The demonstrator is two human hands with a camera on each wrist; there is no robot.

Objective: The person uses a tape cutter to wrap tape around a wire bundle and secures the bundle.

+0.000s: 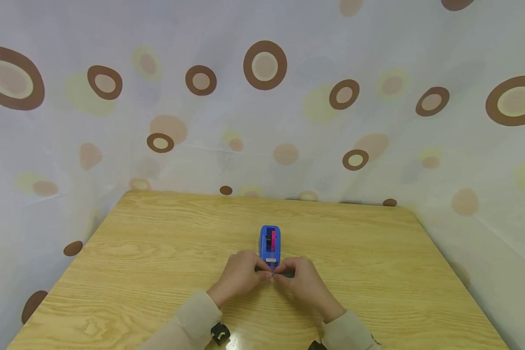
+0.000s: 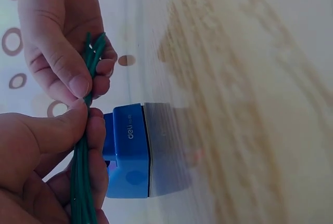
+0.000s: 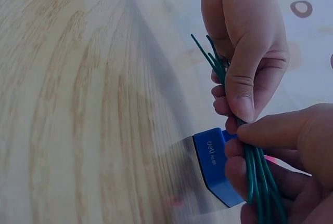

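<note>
Both hands meet at the middle of the table, just in front of a blue tape dispenser point(image 1: 263, 257). My left hand point(image 1: 242, 273) pinches a bundle of thin green wires point(image 2: 82, 182) between thumb and fingers. Close beside it, my right hand point(image 1: 303, 282) grips the same bundle, its thumb almost touching the left thumb. Loose wire ends fan out past the fingers in the right wrist view, where the green wires point(image 3: 258, 177) also run below the right thumb. Fingers cover the bundle's middle, so whether tape is around it cannot be told.
A pink-rimmed tape roll point(image 1: 273, 241) sits inside the dispenser, whose front faces the hands. Under everything lies a wood-grain table point(image 1: 166, 233). Behind and beside it hangs a pale curtain point(image 1: 227, 116) with brown and beige circles.
</note>
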